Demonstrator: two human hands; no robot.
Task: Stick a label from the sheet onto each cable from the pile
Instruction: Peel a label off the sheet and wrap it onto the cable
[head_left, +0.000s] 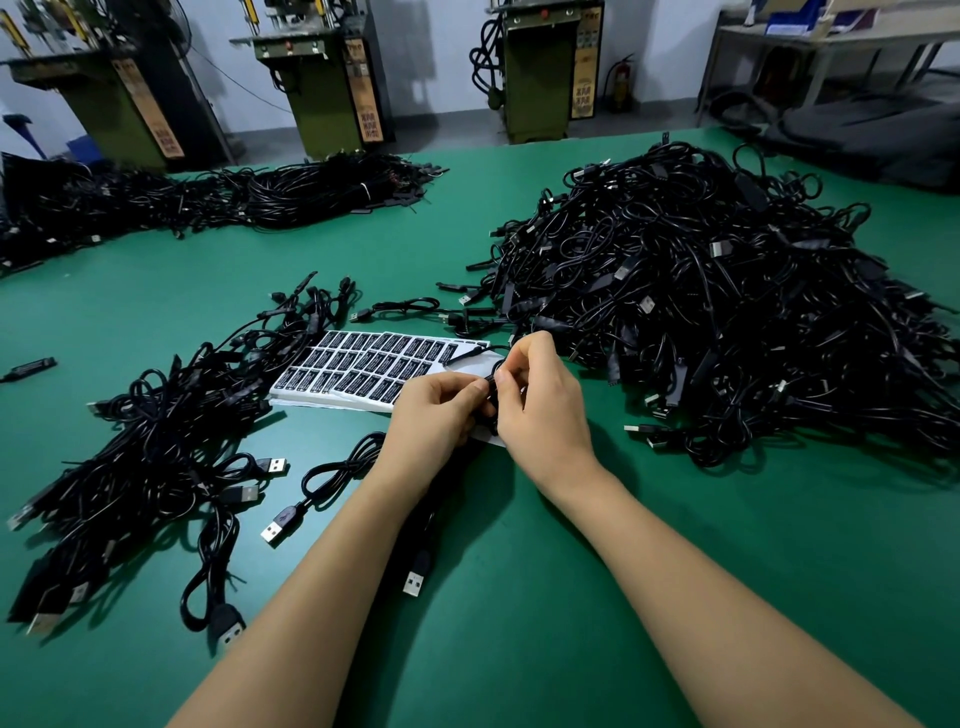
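Note:
A white sheet (363, 364) of black labels lies flat on the green table (519, 545), just beyond my hands. My left hand (436, 415) and my right hand (540, 400) meet over the sheet's right end, both pinching one thin black cable (470, 355) between fingertips and thumbs. Whether a label is on it is hidden by my fingers. The cable's USB end (415, 577) trails down between my forearms. A big pile of black cables (727, 312) rises to the right. A flatter heap of cables (171, 441) lies to the left.
More bundled cables (234, 200) stretch along the table's far left edge. A single loose cable (322, 483) lies by my left wrist, and a small black part (31, 368) sits at the far left. Green machines (332, 83) stand behind the table.

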